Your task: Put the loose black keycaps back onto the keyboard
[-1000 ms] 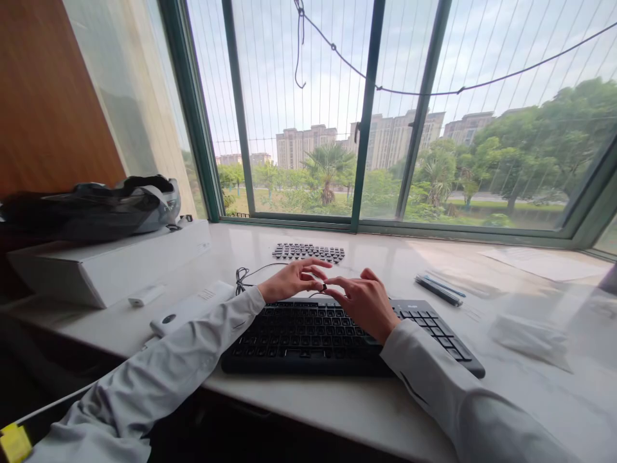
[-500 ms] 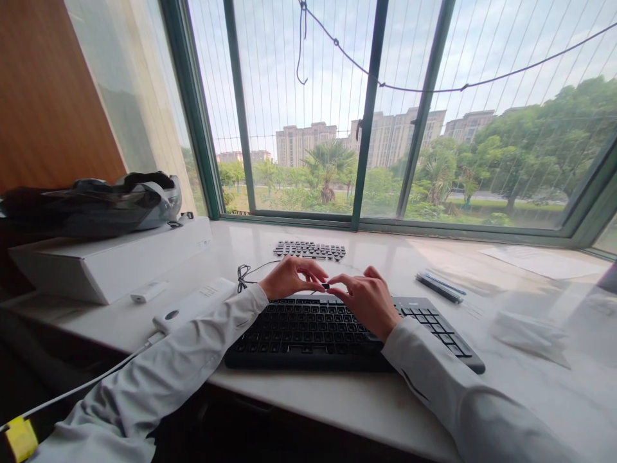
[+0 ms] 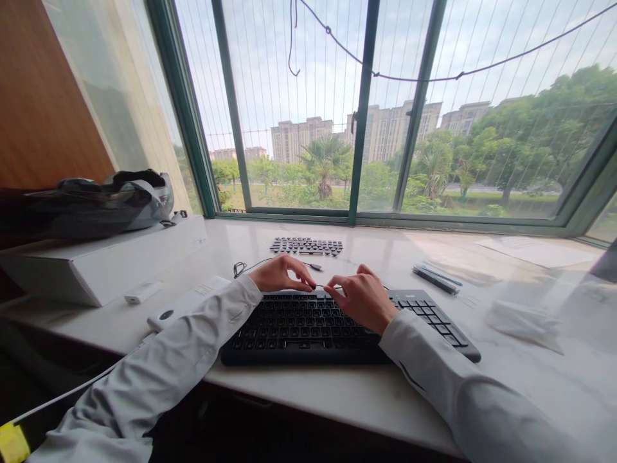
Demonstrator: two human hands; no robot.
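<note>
My left hand (image 3: pixel 282 273) pinches a small black keycap (image 3: pixel 313 287) between thumb and fingertips, just above the back edge of a black keyboard (image 3: pixel 308 321). Most of the keyboard's main block shows bare key sockets, while caps sit on the number pad at its right end. My right hand (image 3: pixel 361 296) hovers over the keyboard's back right part, its thumb and forefinger slightly apart and close to the keycap. I see nothing held in it. Behind the hands, several loose keycaps (image 3: pixel 306 245) lie in rows on the white tabletop.
A thin black cable with a plug (image 3: pixel 315 267) lies behind the keyboard. On the left are a white power strip (image 3: pixel 187 302), a small white block (image 3: pixel 143 293) and a white box (image 3: pixel 106 263) under a dark bag. Pens (image 3: pixel 436 280) and a clear plastic bag (image 3: pixel 525 321) lie right.
My hands have moved apart slightly; the right fingers have come off the keycap, which stays in my left hand. The view has shifted a little.
</note>
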